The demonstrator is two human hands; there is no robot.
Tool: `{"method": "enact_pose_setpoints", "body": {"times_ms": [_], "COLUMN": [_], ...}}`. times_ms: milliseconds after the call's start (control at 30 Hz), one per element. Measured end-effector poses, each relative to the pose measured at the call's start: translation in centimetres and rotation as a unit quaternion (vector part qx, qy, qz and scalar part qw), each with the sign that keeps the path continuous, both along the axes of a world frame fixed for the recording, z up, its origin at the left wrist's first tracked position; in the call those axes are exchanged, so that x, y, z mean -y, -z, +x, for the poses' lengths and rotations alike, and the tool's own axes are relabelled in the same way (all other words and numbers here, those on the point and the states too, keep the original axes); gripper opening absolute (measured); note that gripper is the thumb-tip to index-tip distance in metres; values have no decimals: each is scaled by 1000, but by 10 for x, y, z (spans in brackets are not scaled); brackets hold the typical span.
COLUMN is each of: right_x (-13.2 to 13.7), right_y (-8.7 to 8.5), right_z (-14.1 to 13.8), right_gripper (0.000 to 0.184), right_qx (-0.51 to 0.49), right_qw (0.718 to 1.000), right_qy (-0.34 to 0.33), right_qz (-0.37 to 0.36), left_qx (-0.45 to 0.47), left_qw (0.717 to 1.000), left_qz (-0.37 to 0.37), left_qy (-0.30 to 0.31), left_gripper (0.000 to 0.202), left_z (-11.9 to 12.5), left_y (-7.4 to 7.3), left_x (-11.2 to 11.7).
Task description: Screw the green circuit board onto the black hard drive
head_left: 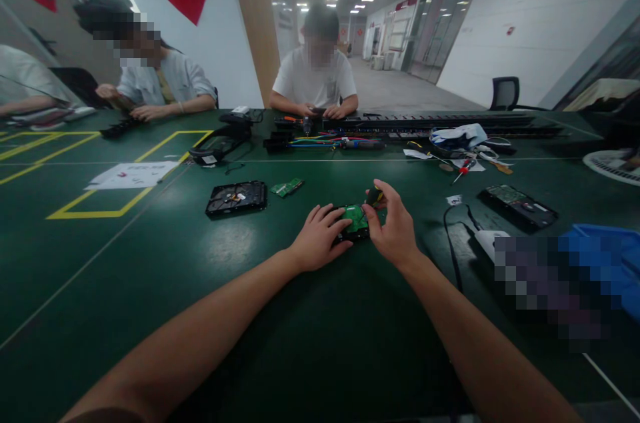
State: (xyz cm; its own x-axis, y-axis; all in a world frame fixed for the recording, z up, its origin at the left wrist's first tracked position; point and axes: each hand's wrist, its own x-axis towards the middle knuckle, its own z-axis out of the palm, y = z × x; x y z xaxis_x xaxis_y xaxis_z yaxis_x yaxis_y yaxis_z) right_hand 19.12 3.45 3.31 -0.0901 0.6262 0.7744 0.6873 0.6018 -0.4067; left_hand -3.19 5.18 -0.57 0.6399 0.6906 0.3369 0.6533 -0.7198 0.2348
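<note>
Seen from above: a dark green surface [150,276] with two bare forearms reaching in from the near edge. Left hand [320,236] lying flat, fingers spread, pressing on a hard drive [356,223] with its green circuit board facing up, near the middle of the surface. Right hand [395,226] curled around a small screwdriver [374,195] with a black and yellow handle, tip hidden against the drive's far edge. Farther left, a second opened drive [236,197] and a loose green board [287,187]; toward the right edge, a third drive [517,204] and a black cable [453,236]. At the far edge, two other people seated, hands busy with parts of their own.

Likely risks, judged from the grip: screwdriver tip slipping off a tiny screw and scoring the board or jabbing the left fingers; loosened screws rolling away and lost against the dark surface.

Red wall banners with dark characters, too blurred to read. White sheets [133,175] inside yellow floor-style tape lines, print illegible.
</note>
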Motion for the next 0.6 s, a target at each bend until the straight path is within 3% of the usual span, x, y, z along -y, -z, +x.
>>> {"method": "enact_pose_setpoints", "body": {"times_ms": [233, 433, 600], "right_x": [4, 0, -1], "right_y": [-3, 0, -1], "right_z": [-1, 1, 2], "right_gripper": [59, 59, 55], "right_qx": [1, 7, 4], "right_qw": [999, 999, 999], "right_qy": [-23, 19, 30], "right_qz": [-25, 32, 35], "left_qx": [-8, -10, -10], "left_qw": [1000, 1000, 1000], "left_qz": [0, -1, -3], "left_qy": [-3, -1, -3], "left_gripper": [54, 55, 54], "left_z": [1, 0, 0], "left_y": [-1, -1, -2], "left_x": [1, 1, 1]}}
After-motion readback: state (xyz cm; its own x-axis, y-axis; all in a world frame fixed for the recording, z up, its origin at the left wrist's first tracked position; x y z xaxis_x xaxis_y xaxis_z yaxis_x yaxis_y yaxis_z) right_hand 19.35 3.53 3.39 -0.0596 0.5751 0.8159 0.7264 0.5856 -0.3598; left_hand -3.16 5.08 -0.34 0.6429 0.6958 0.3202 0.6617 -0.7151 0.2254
